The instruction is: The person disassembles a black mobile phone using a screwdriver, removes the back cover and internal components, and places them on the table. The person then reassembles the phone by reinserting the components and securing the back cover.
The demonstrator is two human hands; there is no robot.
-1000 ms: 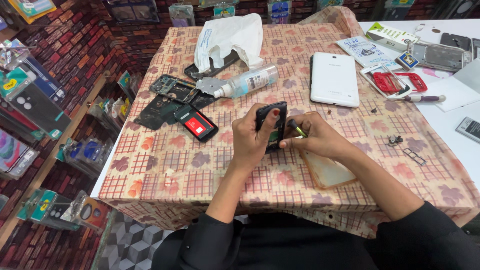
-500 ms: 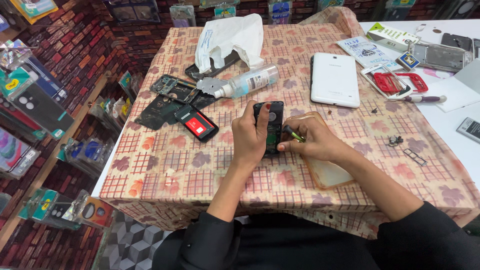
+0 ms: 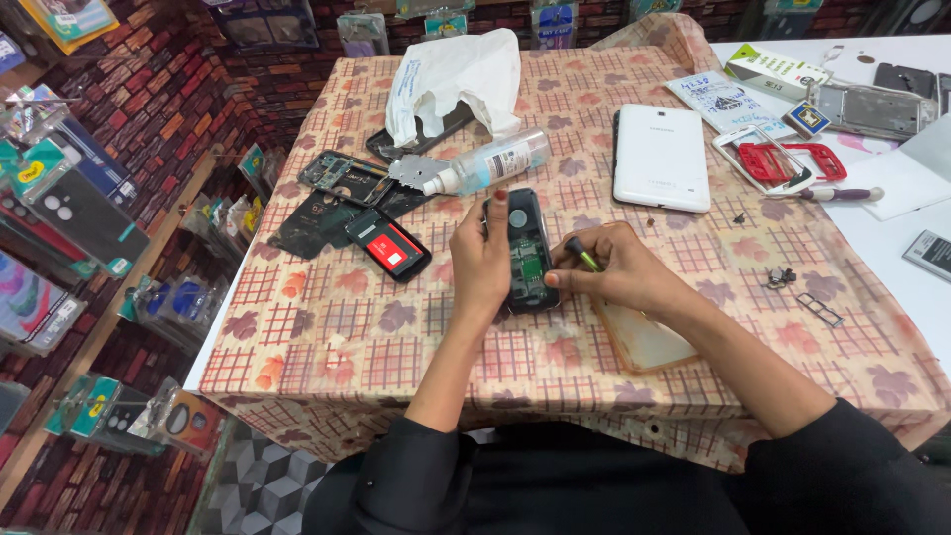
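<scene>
Head view looks down on the left hand (image 3: 482, 260), curled around the left side of an opened black phone (image 3: 526, 253), thumb along its edge and fingers wrapped behind so the bared green circuit board faces up. Just to the right, the right hand (image 3: 622, 275) is closed in a pinch on a small screwdriver (image 3: 582, 253) with a dark and yellow-green handle; its tip end lies against the phone's right side, though the exact contact point is too small to make out. That phone sits near the middle of the tabletop (image 3: 327, 347), its long axis running from the near edge toward the far edge, top end pointing away from the person. A clear phone case (image 3: 644, 342) lies under the right wrist, close to the near edge. Left of the phone are a red and black battery (image 3: 388, 245) and several dark phone parts (image 3: 332, 193); a clear spray bottle (image 3: 490, 163) lies on its side just beyond the phone, with a white plastic bag (image 3: 451, 74) farther toward the far edge. A white tablet (image 3: 661, 156) lies face down toward the right, and a red and white phone frame (image 3: 778, 161) lies beyond it. Covering the tabletop is a checked cloth printed with leaves; brick-patterned walls hung with packaged phone cases run along the left side.
</scene>
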